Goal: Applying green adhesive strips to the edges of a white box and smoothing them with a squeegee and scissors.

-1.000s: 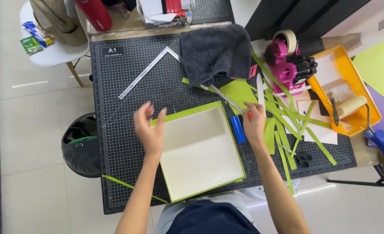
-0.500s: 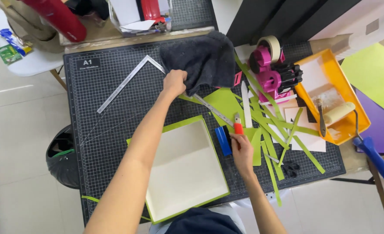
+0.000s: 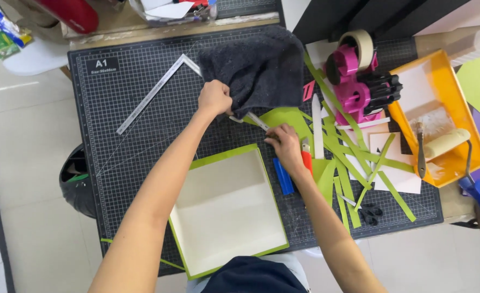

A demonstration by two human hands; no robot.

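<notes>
While the left hand point(image 3: 214, 97) pinches the edge of the dark towel point(image 3: 256, 68) and lifts it off the cutting mat point(image 3: 142, 146), the right hand point(image 3: 286, 146), fingers closed, grips the metal ruler point(image 3: 257, 121) underneath, so sliding it free needs the towel held clear.

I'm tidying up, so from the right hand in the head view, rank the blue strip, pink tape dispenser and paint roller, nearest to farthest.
1. Blue strip, just below the right hand.
2. Pink tape dispenser, up and to its right.
3. Paint roller, far right in the orange tray.
</notes>
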